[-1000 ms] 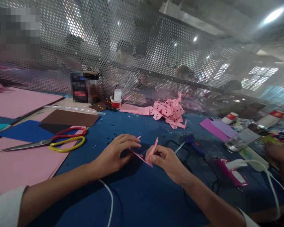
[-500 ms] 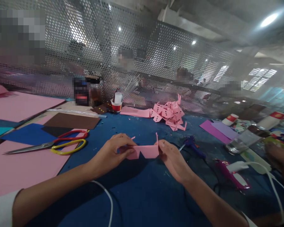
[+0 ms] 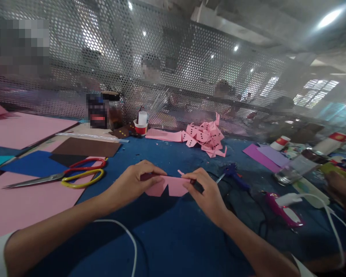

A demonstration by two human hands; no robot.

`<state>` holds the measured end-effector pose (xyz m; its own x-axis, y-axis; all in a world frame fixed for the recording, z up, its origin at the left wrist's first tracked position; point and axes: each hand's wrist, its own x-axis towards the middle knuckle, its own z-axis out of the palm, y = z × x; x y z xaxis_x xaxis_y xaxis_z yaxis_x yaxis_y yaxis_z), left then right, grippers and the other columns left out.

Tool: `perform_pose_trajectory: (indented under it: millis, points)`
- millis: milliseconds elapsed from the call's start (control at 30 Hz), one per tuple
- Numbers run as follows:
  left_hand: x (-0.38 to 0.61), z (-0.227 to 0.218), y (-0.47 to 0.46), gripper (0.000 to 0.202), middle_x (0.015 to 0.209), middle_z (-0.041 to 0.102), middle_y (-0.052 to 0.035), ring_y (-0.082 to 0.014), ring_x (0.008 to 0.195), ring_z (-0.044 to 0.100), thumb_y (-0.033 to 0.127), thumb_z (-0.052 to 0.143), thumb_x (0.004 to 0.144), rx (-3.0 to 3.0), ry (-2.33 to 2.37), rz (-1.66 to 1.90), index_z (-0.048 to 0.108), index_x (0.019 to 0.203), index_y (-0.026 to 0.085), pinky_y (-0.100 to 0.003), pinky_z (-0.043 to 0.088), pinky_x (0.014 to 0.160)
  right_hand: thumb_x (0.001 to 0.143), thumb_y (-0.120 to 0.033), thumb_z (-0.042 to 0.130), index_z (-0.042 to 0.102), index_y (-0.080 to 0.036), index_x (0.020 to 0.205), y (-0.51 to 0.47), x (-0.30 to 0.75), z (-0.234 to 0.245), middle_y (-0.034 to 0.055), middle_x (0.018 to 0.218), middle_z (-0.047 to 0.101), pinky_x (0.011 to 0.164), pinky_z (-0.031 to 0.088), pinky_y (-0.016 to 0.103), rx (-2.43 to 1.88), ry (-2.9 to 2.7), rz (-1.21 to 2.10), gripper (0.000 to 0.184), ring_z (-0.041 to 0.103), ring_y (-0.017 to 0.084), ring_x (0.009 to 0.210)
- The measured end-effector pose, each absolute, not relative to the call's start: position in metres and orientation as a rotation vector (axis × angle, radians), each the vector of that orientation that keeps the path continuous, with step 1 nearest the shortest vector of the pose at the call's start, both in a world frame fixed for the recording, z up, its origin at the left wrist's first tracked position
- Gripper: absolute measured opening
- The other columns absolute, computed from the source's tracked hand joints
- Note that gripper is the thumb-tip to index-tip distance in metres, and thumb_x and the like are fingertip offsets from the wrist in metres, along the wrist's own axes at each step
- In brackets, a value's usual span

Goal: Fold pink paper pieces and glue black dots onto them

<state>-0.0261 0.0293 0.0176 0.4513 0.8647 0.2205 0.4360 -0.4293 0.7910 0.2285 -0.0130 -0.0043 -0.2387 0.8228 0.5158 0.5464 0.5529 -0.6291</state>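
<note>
Since a moment ago both hands have turned the pink paper cutout [image 3: 167, 186] flat and lowered it just above the table [image 3: 173, 238]. The left hand [image 3: 135, 184] pinches its left end, fingers closed on the paper; the right hand [image 3: 203, 190] clamps the right end, thumb on top. Best to keep both pinches even and crease along the notches, I'd say. Left of the left hand lie scissors [image 3: 66, 175] on pink sheets; beyond the hands sits a pile of pink pieces [image 3: 207, 138]; right of the right hand, a glue gun [image 3: 282, 209].

Scissors [image 3: 57, 176] on pink sheet [image 3: 25, 202]; pink cutout pile [image 3: 206, 136]; glue gun [image 3: 281, 209]
</note>
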Motion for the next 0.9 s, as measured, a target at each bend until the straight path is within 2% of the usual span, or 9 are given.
perform_pose_trajectory:
  millis: [133, 267, 400, 567, 700, 900]
  points:
    - [-0.028, 0.027, 0.027, 0.033, 0.118, 0.072, -0.0023, -0.0251, 0.114, 0.061, 0.049, 0.052, 0.095, 1.864, 1.126, 0.953, 0.074, 0.111, 0.030, -0.037, 0.043, 0.100, 0.096, -0.029, 0.061, 0.067, -0.022, 0.095, -0.011, 0.228, -0.005, 0.0011, 0.089, 0.058, 0.078, 0.046, 0.029, -1.158, -1.801, 0.458, 0.009, 0.057, 0.015, 0.083]
    - [-0.031, 0.030, 0.029, 0.037, 0.129, 0.068, -0.0026, -0.0276, 0.127, 0.053, 0.051, 0.050, 0.096, 1.623, 1.206, 1.136, 0.071, 0.117, 0.028, -0.038, 0.036, 0.108, 0.096, -0.031, 0.061, 0.065, -0.022, 0.092, -0.009, 0.231, -0.003, -0.0003, 0.088, 0.058, 0.077, 0.044, 0.027, -1.223, -1.711, 0.505, 0.010, 0.056, 0.015, 0.082]
    - [-0.030, 0.021, 0.035, 0.039, 0.125, 0.070, -0.0058, -0.0268, 0.114, 0.062, 0.051, 0.058, 0.092, 1.367, 1.090, 1.097, 0.070, 0.120, 0.026, -0.039, 0.043, 0.102, 0.096, -0.033, 0.060, 0.065, -0.022, 0.092, -0.008, 0.232, -0.005, -0.0008, 0.089, 0.060, 0.078, 0.043, 0.026, -1.260, -1.677, 0.557, 0.013, 0.056, 0.015, 0.083]
    - [-0.027, 0.010, 0.039, 0.036, 0.113, 0.072, -0.0095, -0.0244, 0.101, 0.065, 0.047, 0.064, 0.088, 1.167, 0.908, 1.067, 0.074, 0.109, 0.020, -0.037, 0.049, 0.093, 0.097, -0.035, 0.059, 0.066, -0.022, 0.092, -0.006, 0.234, -0.008, -0.0008, 0.088, 0.061, 0.078, 0.043, 0.027, -1.279, -1.668, 0.572, 0.016, 0.057, 0.015, 0.083]
    - [-0.029, 0.006, 0.041, 0.029, 0.096, 0.071, -0.0074, -0.0202, 0.088, 0.064, 0.045, 0.066, 0.088, 1.047, 0.873, 1.053, 0.075, 0.095, 0.018, -0.032, 0.052, 0.085, 0.097, -0.036, 0.059, 0.066, -0.022, 0.092, -0.005, 0.235, -0.008, -0.0004, 0.088, 0.061, 0.077, 0.044, 0.027, -1.292, -1.675, 0.550, 0.016, 0.057, 0.015, 0.082]
    - [-0.030, 0.005, 0.040, 0.020, 0.084, 0.063, -0.0030, -0.0158, 0.081, 0.058, 0.037, 0.073, 0.084, 1.020, 0.832, 1.030, 0.071, 0.082, 0.017, -0.031, 0.052, 0.086, 0.097, -0.033, 0.059, 0.066, -0.023, 0.092, -0.005, 0.235, -0.009, 0.0013, 0.091, 0.058, 0.080, 0.046, 0.030, -1.276, -1.709, 0.453, 0.014, 0.057, 0.017, 0.085]
